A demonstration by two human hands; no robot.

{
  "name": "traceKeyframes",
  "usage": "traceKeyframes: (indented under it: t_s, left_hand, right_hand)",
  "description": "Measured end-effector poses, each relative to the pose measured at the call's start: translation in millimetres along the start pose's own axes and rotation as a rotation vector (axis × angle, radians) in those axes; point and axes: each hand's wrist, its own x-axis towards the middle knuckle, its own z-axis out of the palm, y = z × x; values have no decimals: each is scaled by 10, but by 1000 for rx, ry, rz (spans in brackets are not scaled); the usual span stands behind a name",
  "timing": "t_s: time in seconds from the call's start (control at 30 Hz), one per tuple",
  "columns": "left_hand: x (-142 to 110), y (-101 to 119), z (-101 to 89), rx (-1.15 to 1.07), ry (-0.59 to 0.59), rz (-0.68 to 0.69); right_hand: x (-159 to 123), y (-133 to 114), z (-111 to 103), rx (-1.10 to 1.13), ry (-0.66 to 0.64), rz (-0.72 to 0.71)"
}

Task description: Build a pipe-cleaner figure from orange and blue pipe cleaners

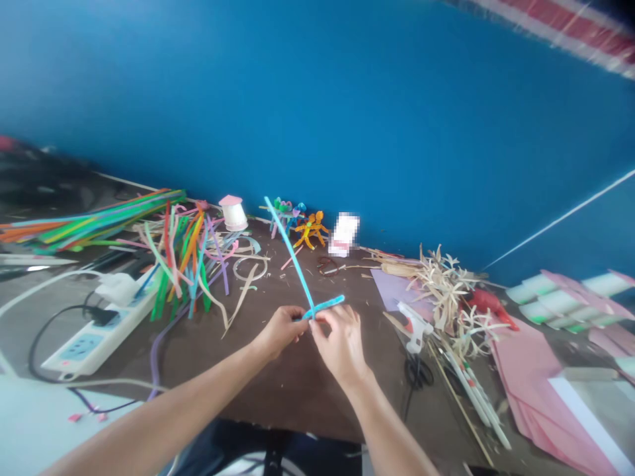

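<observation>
Both hands meet over the middle of the brown table, closed on a light-blue pipe cleaner [292,254]. One long length of it points up and away to the left. A shorter blue length [327,305] crosses it and runs to the right, over the fingers. My left hand [284,330] pinches it near the crossing. My right hand [342,337] grips it just beside, thumb and fingertips together. Beyond the hands stand small figures of bent pipe cleaners, an orange one [311,229] and a green and blue one [285,215].
A pile of coloured pipe cleaners [99,221] and a white power strip [94,337] with cords lie left. A small pink-topped white pot [233,213] stands at the back. To the right are a glue gun [415,327], dried husk strips [446,277] and pink sheets [526,377].
</observation>
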Motion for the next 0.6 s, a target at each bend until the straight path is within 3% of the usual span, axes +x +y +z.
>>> traceKeyframes:
  t_s: [0.1, 0.23, 0.43, 0.53, 0.6]
  left_hand:
    - [0, -12, 18, 68, 9, -3]
    - [-33, 3, 24, 199, 9, 136]
    - [-70, 21, 19, 290, -59, 141]
    - [-72, 33, -23, 252, -109, 93]
    - [-78, 61, -63, 197, -169, 29]
  right_hand:
    - [-7, -37, -62, -120, 38, -88]
    - [96, -84, -194, -138, 83, -143]
    - [292, -153, -392, -73, -145, -150]
    - [316, -21, -481, 148, -178, -24]
    - [310, 147, -518, 359, -123, 170]
